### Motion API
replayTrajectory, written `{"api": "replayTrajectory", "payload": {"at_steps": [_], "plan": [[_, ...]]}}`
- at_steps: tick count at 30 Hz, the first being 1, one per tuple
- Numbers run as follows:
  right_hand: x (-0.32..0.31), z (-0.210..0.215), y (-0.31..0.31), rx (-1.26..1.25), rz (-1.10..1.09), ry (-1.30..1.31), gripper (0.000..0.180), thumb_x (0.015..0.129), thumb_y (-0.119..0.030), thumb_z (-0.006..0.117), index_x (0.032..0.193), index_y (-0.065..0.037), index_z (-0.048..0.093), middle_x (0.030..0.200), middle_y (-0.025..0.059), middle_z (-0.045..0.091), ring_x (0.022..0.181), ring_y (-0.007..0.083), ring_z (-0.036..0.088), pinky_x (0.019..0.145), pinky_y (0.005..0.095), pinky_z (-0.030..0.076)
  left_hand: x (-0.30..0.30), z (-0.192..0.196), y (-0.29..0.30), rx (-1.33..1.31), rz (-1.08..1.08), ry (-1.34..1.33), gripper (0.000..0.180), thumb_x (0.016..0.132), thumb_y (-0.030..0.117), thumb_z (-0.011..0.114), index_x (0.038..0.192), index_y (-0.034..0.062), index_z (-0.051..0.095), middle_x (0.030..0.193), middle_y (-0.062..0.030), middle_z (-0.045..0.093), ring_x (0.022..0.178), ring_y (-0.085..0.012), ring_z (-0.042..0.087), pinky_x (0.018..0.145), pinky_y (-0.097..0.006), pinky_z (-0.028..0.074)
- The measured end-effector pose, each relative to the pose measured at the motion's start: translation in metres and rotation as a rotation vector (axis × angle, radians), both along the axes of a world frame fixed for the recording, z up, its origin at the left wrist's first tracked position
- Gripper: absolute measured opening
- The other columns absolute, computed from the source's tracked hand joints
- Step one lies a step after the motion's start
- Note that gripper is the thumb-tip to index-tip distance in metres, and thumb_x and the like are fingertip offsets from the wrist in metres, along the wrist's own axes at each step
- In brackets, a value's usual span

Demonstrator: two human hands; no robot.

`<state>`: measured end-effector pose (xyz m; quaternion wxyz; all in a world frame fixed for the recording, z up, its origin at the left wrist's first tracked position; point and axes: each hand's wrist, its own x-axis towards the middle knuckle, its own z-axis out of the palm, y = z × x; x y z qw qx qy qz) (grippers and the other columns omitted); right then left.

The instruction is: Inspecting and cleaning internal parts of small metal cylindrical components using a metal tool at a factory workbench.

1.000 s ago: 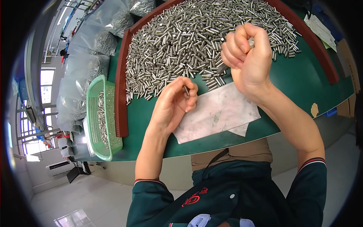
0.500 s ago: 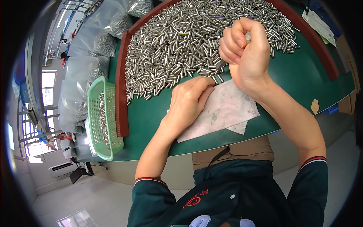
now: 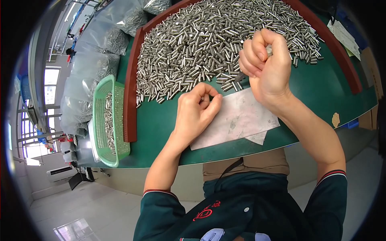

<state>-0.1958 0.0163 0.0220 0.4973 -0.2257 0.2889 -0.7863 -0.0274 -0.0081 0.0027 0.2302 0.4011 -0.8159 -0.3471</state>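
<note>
A large heap of short metal pins covers the far part of the green table. Above the heap's near edge, my right hand is closed round a slim tool, whose dark flat tip pokes out below the fingers beside a few pins. A pale end of it shows at the top of the fist. My left hand is at the left edge of a smudged white paper sheet, thumb and fingertips pressed together. Whatever may be between those fingertips is too small or hidden to make out.
A dark red raised border fences the heap. To the left stands a green perforated basket with pins inside, beside clear plastic bags of pins. Papers lie at the far right, and a tan scrap near the right edge.
My left hand has drawn back from the pins at the heap's edge, its fingers now pinched. My right hand has come slightly nearer, still round the tool. The view has shifted a little.
</note>
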Motion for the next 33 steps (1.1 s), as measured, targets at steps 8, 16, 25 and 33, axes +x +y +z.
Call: {"api": "replayTrajectory", "payload": {"at_steps": [8,16,25,33], "plan": [[0.012,-0.007,0.005,0.007,0.112,0.012,0.032,0.081,-0.019,0.033,0.051,-0.010,0.027,0.043,-0.0019,0.025,0.038,0.0061,0.018,0.036,0.0232,0.016,0.010,0.017,0.003,-0.012,-0.016,-0.209,0.011,0.071,0.007,0.064,0.073,0.0003,0.056,0.046,0.0032,0.025,0.044,-0.0053,0.024,0.040,-0.023,0.023],[0.027,-0.013,0.014,0.095,0.218,0.073,0.035,0.085,-0.022,0.029,0.052,-0.012,0.027,0.043,-0.0025,0.024,0.038,0.0067,0.017,0.037,0.0229,0.016,0.014,0.010,0.000,-0.063,-0.160,-0.211,0.011,0.068,0.007,0.064,0.074,0.0034,0.056,0.044,-0.0040,0.035,0.038,-0.0164,0.036,0.039,-0.030,0.029],[0.023,-0.011,0.012,0.094,0.207,0.029,0.033,0.082,-0.020,0.033,0.051,-0.009,0.028,0.045,-0.0017,0.027,0.039,0.0061,0.021,0.037,0.0228,0.018,0.013,0.010,-0.003,0.023,-0.138,-0.174,0.007,0.073,0.007,0.061,0.073,0.0025,0.056,0.046,-0.0011,0.037,0.041,-0.0106,0.036,0.041,-0.025,0.029],[0.018,-0.011,0.009,0.041,0.172,-0.010,0.031,0.082,-0.019,0.032,0.052,-0.010,0.027,0.044,-0.0020,0.025,0.039,0.0059,0.018,0.037,0.0233,0.014,0.022,0.002,-0.020,1.124,-0.146,0.686,0.008,0.084,0.006,0.053,0.091,0.0027,0.052,0.080,-0.0063,0.056,0.058,-0.0063,0.038,0.052,-0.018,0.032]]}}
